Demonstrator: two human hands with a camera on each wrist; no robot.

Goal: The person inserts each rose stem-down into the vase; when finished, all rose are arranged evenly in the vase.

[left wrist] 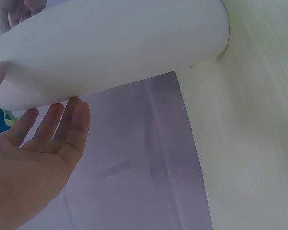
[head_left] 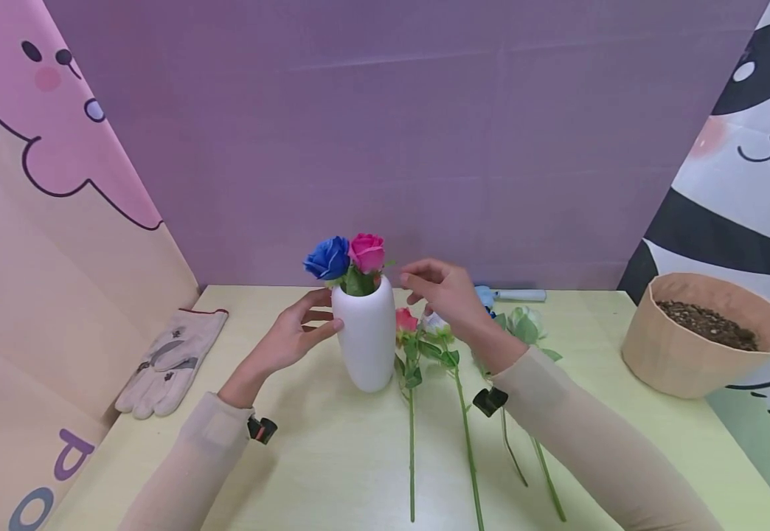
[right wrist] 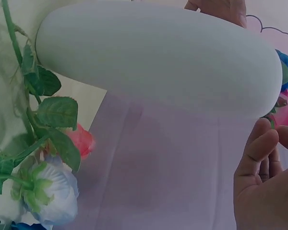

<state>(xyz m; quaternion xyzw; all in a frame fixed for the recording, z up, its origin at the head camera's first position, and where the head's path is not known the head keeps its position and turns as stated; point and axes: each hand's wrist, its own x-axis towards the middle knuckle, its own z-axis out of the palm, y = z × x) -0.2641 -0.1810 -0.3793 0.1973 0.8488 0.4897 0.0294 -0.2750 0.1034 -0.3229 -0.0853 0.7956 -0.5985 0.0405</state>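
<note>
A white vase (head_left: 370, 343) stands upright on the table. Out of its mouth rise a blue rose (head_left: 327, 258) and a pink rose (head_left: 367, 252), with green leaves (head_left: 358, 282) at the rim. My left hand (head_left: 295, 332) holds the vase by its upper left side, thumb on the front and fingers behind; in the left wrist view the fingertips (left wrist: 79, 108) meet its wall. My right hand (head_left: 448, 295) hovers just right of the rim, fingers loosely bent. Its thumb and index fingertips come close together beside a small green leaf (right wrist: 272, 123) in the right wrist view.
Right of the vase lie long-stemmed flowers: a coral-pink one (head_left: 406, 319), a white one (right wrist: 53, 191) and a pale green one (head_left: 527, 324). A light-blue handled tool (head_left: 521, 295) lies behind them. A soil-filled tan pot (head_left: 684, 354) stands right; work gloves (head_left: 172, 361) lie left.
</note>
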